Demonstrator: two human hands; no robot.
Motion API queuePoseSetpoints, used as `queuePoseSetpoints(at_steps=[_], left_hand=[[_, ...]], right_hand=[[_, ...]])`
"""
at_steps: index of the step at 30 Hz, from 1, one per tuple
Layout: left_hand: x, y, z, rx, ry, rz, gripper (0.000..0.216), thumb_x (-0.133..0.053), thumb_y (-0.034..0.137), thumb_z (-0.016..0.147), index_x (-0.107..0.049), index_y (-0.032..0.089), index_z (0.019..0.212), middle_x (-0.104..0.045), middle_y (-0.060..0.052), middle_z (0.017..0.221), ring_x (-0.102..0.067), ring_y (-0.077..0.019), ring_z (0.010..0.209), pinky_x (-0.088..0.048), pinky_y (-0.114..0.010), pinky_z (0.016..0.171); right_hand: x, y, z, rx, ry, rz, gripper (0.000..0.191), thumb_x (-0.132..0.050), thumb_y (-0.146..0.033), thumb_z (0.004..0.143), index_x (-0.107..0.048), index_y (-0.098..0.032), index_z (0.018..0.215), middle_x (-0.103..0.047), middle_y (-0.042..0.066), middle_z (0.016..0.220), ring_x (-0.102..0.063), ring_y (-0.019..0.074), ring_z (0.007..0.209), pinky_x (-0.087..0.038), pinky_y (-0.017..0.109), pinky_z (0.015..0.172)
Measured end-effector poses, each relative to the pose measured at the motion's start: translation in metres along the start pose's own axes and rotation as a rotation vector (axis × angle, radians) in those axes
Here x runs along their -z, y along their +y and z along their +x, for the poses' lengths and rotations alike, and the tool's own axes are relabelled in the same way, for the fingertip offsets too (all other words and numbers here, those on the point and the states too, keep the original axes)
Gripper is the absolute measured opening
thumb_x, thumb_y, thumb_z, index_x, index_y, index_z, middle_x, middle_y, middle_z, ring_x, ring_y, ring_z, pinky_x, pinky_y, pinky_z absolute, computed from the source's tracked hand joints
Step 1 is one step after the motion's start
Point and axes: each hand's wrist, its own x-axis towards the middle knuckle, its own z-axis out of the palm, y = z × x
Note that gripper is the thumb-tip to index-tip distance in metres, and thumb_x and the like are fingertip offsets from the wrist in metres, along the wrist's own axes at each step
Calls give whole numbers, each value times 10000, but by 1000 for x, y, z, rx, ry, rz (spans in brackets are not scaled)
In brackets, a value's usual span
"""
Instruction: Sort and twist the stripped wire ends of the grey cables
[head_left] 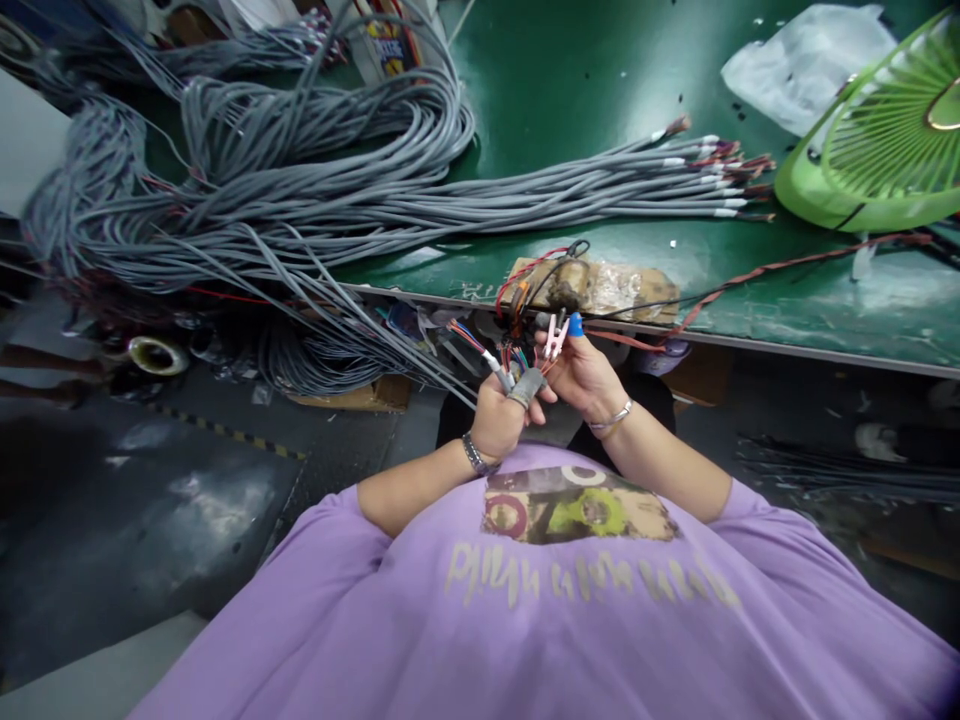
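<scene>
Head view: the left hand (pixel 499 415) is closed around a grey cable (pixel 496 370), whose coloured wires (pixel 469 335) fan out just above the fist. The right hand (pixel 581 375), just beside it and touching it at the fingertips, pinches a pink clip (pixel 556 335) right at those wires. Both hands sit just below the front edge of the green table (pixel 600 80), near a brown block (pixel 600 285). Farther back on the table lie a cable bundle (pixel 450 190) and a green fan (pixel 885 140), with bare green surface between.

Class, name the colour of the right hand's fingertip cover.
Blue; the fingertip cover shows best in the head view.
</scene>
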Motion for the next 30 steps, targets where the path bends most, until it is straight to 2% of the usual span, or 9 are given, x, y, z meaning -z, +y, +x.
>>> queuePoseSetpoints(at_steps=[6,12,17,20,26,30], left_hand=[[0,-3,1,-1,-7,5,377,-656,513,801,-559,155,734,-718,-24,697,-519,-46,378,-296,-170,346],[1,-5,2,-2,1,7,378,-659,514,802,-565,155,729,-719,-26,698,-525,-48,378,-298,-169,343],[2,-6,1,-27,-5,10,363,-656,510,814,-604,154,764,-719,-26,684,-519,-46,379,-298,-170,347],[4,-7,-2,-50,-7,7,359,-660,513,818,-634,156,793,-710,-23,654,-514,-51,379,-298,-179,352],[11,-5,-11,-88,-11,53,364,-647,512,844,-645,164,739,-640,-2,528,-510,-69,381,-321,-192,369],[13,1,-11,-137,13,94,371,-622,513,865,-651,164,742,-635,-1,522,-503,-66,383,-316,-191,368]], right_hand=[[4,2,1,-33,-36,46,378,-637,-545,874,-665,-184,766,-705,-14,667,-595,93,498,-520,217,495],[3,1,1,-50,-73,4,439,-592,-596,883,-674,-181,765,-658,-14,594,-569,100,470,-490,220,460],[1,2,0,-64,-17,58,409,-616,-583,872,-652,-192,757,-698,-10,691,-564,96,501,-492,224,481],[3,2,-2,-76,-43,63,447,-579,-643,865,-630,-210,765,-703,-7,734,-574,110,545,-487,233,499],[5,-2,-8,-85,-91,-44,582,-470,-773,835,-622,-213,790,-700,17,781,-576,119,580,-467,249,530],[3,-8,-9,-48,-78,-131,556,-491,-748,842,-625,-209,805,-697,27,796,-580,121,605,-444,243,530]])
